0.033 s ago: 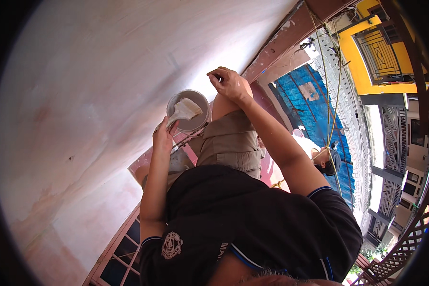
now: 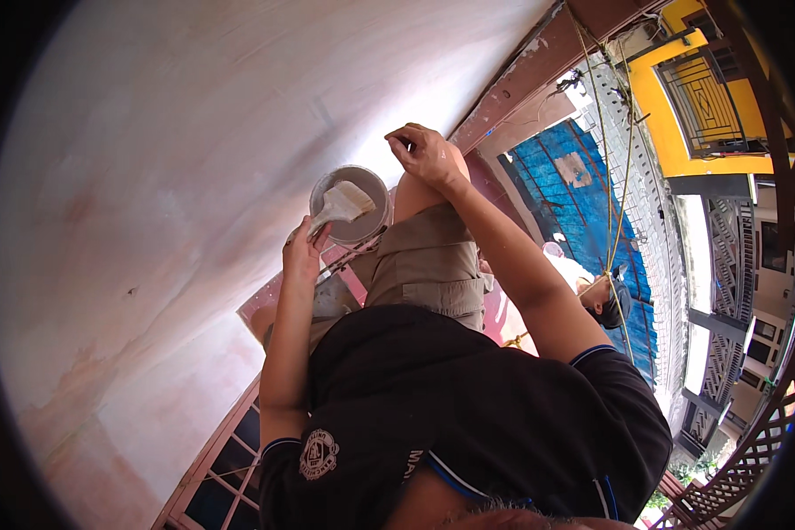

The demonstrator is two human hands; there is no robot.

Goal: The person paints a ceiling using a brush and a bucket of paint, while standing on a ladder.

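My left hand (image 2: 304,253) grips the handle of a wide paintbrush (image 2: 349,203) with a whitish, paint-smeared head and pale bristles. Beneath the brush is a round grey bucket (image 2: 383,190) with greyish-white paint in it. The brush head lies over the bucket's mouth; whether it touches the paint I cannot tell. My right hand (image 2: 426,157) rests at my raised bare knee, right of the bucket. Its fingers are curled in toward the thumb, with nothing seen in them. Small white specks dot its back.
A patchy whitish wall (image 2: 177,159) rises close on the left, above a window frame (image 2: 208,481). Ropes (image 2: 611,256) hang at the right. Below them are a person in a dark cap (image 2: 617,296), a blue sheet roof (image 2: 574,203) and a yellow building (image 2: 671,88).
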